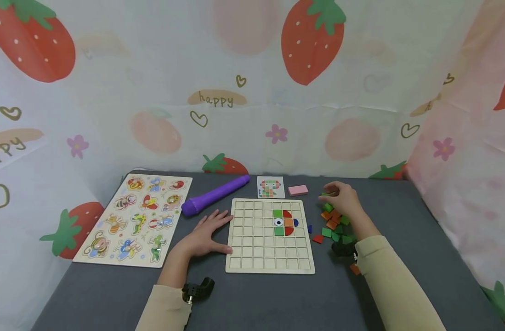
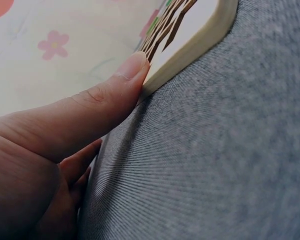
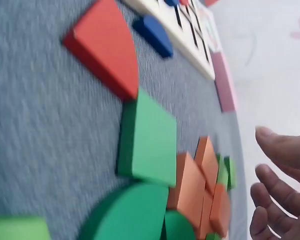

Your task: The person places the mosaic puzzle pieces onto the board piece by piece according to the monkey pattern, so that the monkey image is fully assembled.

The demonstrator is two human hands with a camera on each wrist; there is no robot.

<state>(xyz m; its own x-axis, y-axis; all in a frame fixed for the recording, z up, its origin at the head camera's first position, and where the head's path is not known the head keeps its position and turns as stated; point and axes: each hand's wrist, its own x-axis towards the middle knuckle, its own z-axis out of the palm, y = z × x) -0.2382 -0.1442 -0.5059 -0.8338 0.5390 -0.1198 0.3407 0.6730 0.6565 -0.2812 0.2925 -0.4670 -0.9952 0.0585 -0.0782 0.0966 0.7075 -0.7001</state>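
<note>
My left hand (image 1: 207, 234) lies spread at the left edge of a square wooden grid board (image 1: 252, 248). In the left wrist view its thumb (image 2: 105, 100) presses against the board's corner edge. Green, red, orange and blue pieces and an eye tile (image 1: 279, 222) form a small patch in the grid's upper right. Right of the board, my right hand (image 1: 343, 197) hovers over the far end of a loose pile of coloured pieces (image 1: 334, 223). Seen from the right wrist, its thumb and curved fingers (image 3: 280, 195) stand apart with nothing between them.
A red piece (image 1: 318, 239) and a blue piece (image 1: 309, 228) lie between board and pile. Behind the board are a pattern card (image 1: 270, 181) and a pink block (image 1: 297, 190). A purple microphone-shaped object (image 1: 215, 195) and an insect picture board (image 1: 128, 220) occupy the left.
</note>
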